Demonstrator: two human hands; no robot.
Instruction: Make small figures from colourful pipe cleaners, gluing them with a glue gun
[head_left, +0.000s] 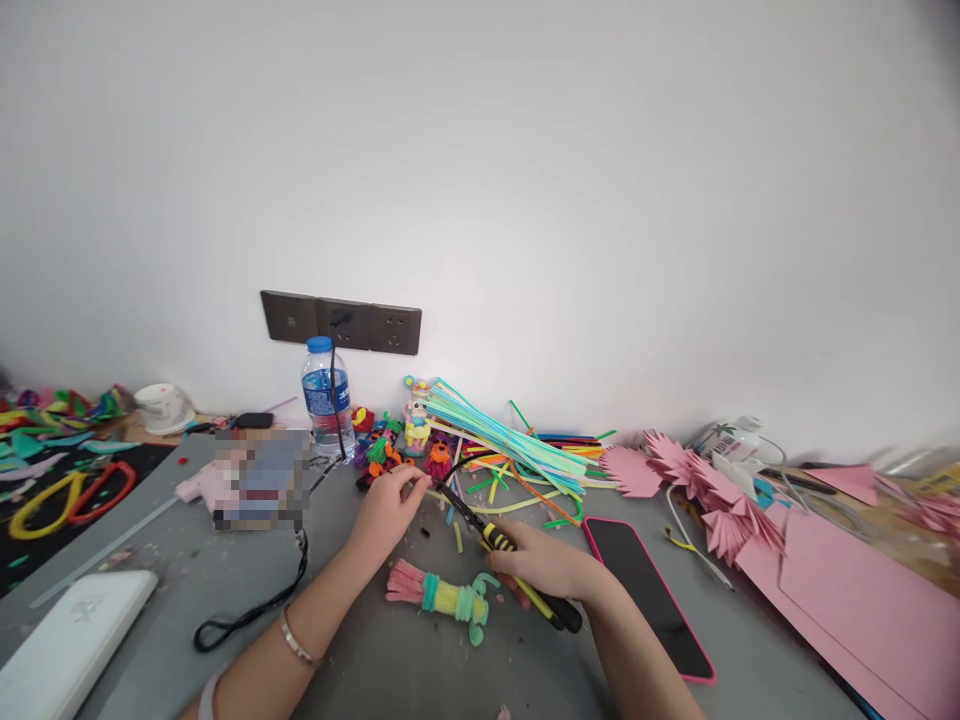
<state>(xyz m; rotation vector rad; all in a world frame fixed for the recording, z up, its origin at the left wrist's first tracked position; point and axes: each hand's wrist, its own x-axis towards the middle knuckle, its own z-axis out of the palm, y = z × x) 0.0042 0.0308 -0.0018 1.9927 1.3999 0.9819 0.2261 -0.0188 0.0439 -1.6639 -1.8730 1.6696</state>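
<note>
My right hand point(536, 562) is wrapped round the black-and-yellow handles of a pair of pliers point(501, 538), whose jaws point up and left. At their tip, the thumb and fingers of my left hand point(394, 505) are pinched together on the end of a thin black pipe cleaner point(466, 459), which curves away to the right. Whether the jaws touch it is too small to tell. Below the hands lies a pipe-cleaner figure point(450, 597) with a pink fringed end, a yellow middle, and green wraps and loops.
Behind my hands are a bundle of pastel pipe cleaners point(517, 435), small colourful figures point(384, 450) and a water bottle point(327, 400). A phone point(649, 598) and pink folded paper point(739, 520) lie right. Left are a white power bank point(79, 640) and scissors point(105, 492).
</note>
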